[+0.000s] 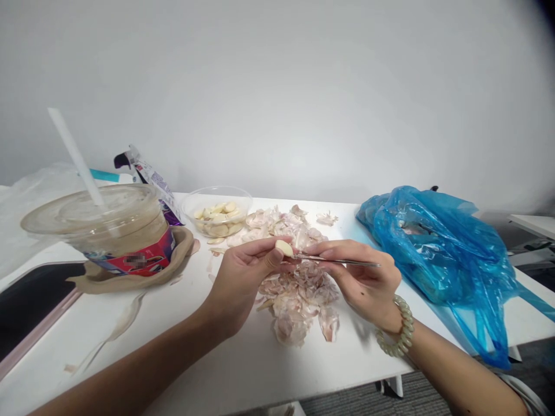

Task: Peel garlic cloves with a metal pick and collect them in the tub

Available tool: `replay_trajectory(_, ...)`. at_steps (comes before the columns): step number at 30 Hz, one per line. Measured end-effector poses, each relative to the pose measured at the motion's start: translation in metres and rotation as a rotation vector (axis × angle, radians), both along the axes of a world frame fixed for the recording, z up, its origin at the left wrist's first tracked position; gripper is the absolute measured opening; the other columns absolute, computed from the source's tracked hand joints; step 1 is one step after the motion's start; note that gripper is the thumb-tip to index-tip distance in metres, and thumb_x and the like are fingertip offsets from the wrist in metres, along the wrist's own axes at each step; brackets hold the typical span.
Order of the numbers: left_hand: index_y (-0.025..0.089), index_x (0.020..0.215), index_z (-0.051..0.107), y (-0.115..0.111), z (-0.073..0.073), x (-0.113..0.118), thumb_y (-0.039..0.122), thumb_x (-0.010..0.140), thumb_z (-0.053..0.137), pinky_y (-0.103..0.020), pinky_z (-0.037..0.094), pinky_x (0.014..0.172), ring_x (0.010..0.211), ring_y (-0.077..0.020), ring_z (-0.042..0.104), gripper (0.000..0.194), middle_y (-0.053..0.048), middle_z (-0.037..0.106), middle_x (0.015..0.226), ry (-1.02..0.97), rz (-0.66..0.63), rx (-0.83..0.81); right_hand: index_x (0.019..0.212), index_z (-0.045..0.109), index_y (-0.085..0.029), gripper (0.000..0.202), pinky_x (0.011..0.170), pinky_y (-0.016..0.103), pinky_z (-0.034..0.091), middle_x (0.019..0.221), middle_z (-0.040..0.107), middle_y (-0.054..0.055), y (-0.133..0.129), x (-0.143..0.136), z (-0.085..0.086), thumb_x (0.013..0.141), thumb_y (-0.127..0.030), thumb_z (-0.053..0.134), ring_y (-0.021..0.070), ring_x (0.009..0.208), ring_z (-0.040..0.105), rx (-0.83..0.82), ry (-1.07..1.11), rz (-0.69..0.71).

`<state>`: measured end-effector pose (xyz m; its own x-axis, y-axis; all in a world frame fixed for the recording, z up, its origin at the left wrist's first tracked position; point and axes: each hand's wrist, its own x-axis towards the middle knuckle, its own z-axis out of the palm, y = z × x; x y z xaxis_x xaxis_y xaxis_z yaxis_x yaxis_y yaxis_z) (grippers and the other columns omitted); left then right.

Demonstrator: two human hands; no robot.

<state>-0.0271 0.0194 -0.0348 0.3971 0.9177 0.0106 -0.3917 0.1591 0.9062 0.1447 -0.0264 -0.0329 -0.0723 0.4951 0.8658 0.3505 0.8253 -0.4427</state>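
Note:
Pale and smooth, a garlic clove (284, 248) is pinched between the thumb and fingers of my left hand (243, 277). My right hand (366, 280) holds a thin metal tool (342, 261), whose tip meets the right end of the clove; its exact shape is hidden by my fingers. Beneath and around both hands lies a heap of garlic skins (297, 306). Behind my left hand, a clear round bowl (245, 203) contains several peeled cloves (219, 214).
On the left stand a big drink cup (130, 231) with a straw in a cardboard holder, a dark device (34, 300) and a purple-white packet (158, 188). A blue plastic bag (446, 254) lies at the right of the white table (243, 370). A wall rises behind.

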Motion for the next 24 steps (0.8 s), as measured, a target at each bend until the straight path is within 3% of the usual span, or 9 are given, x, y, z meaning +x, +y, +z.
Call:
replay_trajectory(16,0.019,0.089,0.073,0.0004,-0.0029,-0.0006,0.024,0.071,0.072,-0.02,0.053,0.07,0.066,-0.0116,0.067,0.019,-0.002,0.075,0.074,0.011,-0.04,0.015,0.096,0.063,-0.019,0.027,0.072,0.036,0.059,0.09,0.072,0.006,0.0002,-0.001,0.0024,0.075,-0.002,0.063,0.0194,0.085,0.069,-0.001,-0.029,0.017)
replay_trajectory(24,0.018,0.088,0.073,-0.0003,-0.0047,-0.0005,0.024,0.069,0.073,-0.023,0.053,0.069,0.066,-0.0135,0.066,0.021,-0.004,0.074,0.075,0.009,-0.027,0.013,0.091,0.063,-0.017,0.022,0.068,0.03,0.06,0.086,0.073,0.007,-0.0033,-0.0024,0.0077,0.074,-0.003,0.065,0.0178,0.081,0.07,0.073,-0.152,-0.017)
